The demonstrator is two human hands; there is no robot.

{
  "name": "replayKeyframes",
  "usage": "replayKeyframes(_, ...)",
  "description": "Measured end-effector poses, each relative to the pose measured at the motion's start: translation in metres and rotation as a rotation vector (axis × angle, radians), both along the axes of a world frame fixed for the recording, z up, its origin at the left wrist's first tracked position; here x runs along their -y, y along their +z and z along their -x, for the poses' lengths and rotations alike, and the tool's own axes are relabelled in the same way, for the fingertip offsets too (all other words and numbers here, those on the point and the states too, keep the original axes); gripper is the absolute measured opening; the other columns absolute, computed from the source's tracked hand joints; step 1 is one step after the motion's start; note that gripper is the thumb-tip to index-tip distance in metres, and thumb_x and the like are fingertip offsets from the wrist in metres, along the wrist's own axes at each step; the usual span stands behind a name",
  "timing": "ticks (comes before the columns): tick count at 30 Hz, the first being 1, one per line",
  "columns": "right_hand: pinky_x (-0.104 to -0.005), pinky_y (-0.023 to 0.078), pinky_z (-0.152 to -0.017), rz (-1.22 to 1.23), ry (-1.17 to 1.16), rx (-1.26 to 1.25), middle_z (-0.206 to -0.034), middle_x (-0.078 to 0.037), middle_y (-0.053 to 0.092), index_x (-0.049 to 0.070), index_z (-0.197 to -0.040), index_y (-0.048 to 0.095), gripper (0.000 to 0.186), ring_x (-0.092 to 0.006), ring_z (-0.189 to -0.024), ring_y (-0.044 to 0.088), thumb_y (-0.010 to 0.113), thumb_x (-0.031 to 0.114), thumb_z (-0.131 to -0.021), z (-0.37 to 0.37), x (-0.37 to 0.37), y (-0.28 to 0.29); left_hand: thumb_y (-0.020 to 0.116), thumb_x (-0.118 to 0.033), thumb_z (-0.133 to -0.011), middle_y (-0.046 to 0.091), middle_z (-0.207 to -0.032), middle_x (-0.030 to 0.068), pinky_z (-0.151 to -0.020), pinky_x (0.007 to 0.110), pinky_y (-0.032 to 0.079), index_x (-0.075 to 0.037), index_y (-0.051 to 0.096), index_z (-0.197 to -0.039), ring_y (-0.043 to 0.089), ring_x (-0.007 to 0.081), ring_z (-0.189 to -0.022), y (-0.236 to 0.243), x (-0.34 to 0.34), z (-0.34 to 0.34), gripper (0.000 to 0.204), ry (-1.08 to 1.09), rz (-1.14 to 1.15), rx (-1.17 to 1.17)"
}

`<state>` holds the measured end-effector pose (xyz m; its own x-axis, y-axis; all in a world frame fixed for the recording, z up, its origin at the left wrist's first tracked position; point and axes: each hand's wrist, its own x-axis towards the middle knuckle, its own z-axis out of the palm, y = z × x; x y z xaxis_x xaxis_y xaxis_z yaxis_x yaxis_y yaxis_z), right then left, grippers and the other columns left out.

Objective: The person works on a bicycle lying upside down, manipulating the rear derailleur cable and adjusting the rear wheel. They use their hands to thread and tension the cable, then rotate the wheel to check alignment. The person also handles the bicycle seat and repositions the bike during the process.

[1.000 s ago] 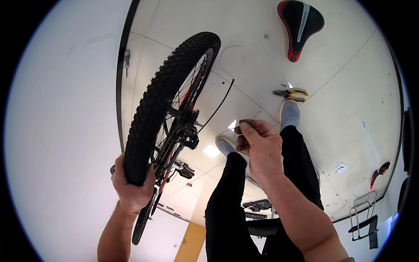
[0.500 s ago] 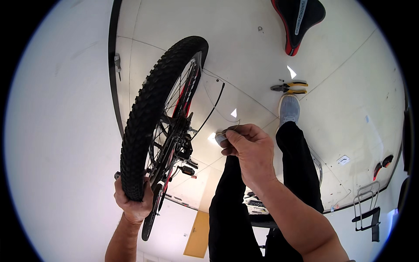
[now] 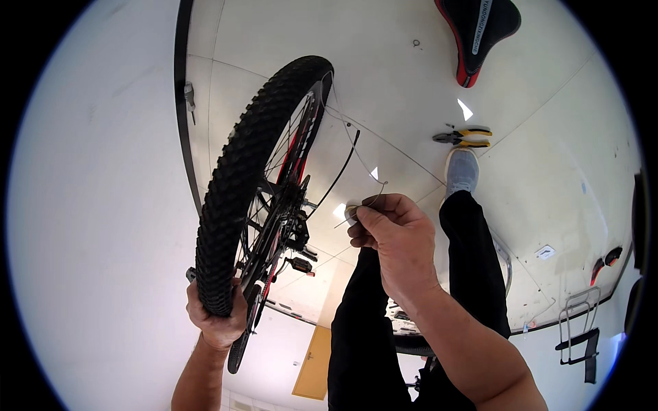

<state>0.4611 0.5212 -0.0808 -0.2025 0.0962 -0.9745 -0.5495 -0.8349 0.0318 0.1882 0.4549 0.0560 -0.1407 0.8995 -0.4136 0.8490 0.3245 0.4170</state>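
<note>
The black, deeply knobbed tire (image 3: pixel 236 178) is gripped at its near end by the left hand (image 3: pixel 218 322), wrapped around both sides. A thin, curving metal wire (image 3: pixel 385 183) is pinched between the thumb and fingers of the right hand (image 3: pixel 401 236), right of the tire. On the smooth, pale floor (image 3: pixel 391 75), yellow-handled pliers (image 3: pixel 447 138) and a red-edged, tapered saddle (image 3: pixel 478 38) are seen.

Long black trousers (image 3: pixel 471 236), light grey shoes (image 3: pixel 462 171) pale at the edge, bare forearms (image 3: pixel 473 342)
</note>
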Motion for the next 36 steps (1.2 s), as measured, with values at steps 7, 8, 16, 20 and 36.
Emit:
replayKeyframes(7,-0.0294,0.056,-0.07,-0.028,0.014,0.009,-0.09,-0.01,0.069,-0.004,-0.099,0.066,0.01,-0.0162,-0.077,0.068,0.069,0.002,-0.092,0.004,0.005,-0.002,0.066,0.013,-0.08,0.069,-0.101,0.0149,-0.078,0.028,0.055,0.006,0.05,-0.118,0.068,0.016,-0.085,0.004,-0.003,0.003,0.041,-0.076,0.012,0.016)
replayKeyframes(8,-0.0294,0.056,-0.07,-0.029,0.015,0.011,-0.089,-0.009,0.069,-0.004,-0.099,0.066,0.01,-0.016,-0.076,0.067,0.07,0.001,-0.092,0.005,0.006,-0.002,0.066,0.013,-0.08,0.069,-0.1,0.015,-0.078,0.028,0.055,0.007,0.05,-0.118,0.068,0.0162,-0.085,0.004,-0.003,0.004,0.041,-0.083,0.007,0.004)
replayKeyframes(16,-0.029,0.054,-0.07,-0.06,0.046,0.015,-0.084,-0.008,0.068,-0.004,-0.096,0.068,0.008,-0.0145,-0.074,0.065,0.072,0.001,-0.09,0.011,0.011,0.0,0.066,0.014,-0.081,0.071,-0.101,0.0178,-0.079,0.03,0.057,0.008,0.049,-0.119,0.071,0.0191,-0.085,0.003,0.0,0.008,0.042,-0.073,0.001,0.019)
replayKeyframes(20,-0.0288,0.054,-0.07,-0.071,0.034,0.02,-0.084,-0.008,0.068,-0.004,-0.096,0.068,0.008,-0.0146,-0.074,0.065,0.071,0.0,-0.09,0.01,0.01,0.001,0.066,0.015,-0.081,0.071,-0.103,0.0189,-0.08,0.031,0.057,0.008,0.048,-0.12,0.071,0.0199,-0.087,0.002,-0.003,0.007,0.043,-0.083,0.01,0.009)
replayKeyframes(36,-0.0293,0.055,-0.07,-0.095,0.027,-0.019,-0.085,-0.008,0.069,-0.003,-0.096,0.068,0.007,-0.0147,-0.075,0.065,0.071,0.0,-0.091,0.015,0.013,0.008,0.064,0.013,-0.079,0.071,-0.099,0.0178,-0.077,0.029,0.056,0.009,0.048,-0.12,0.07,0.0196,-0.084,0.001,-0.004,0.004,0.044,-0.102,-0.009,-0.022)
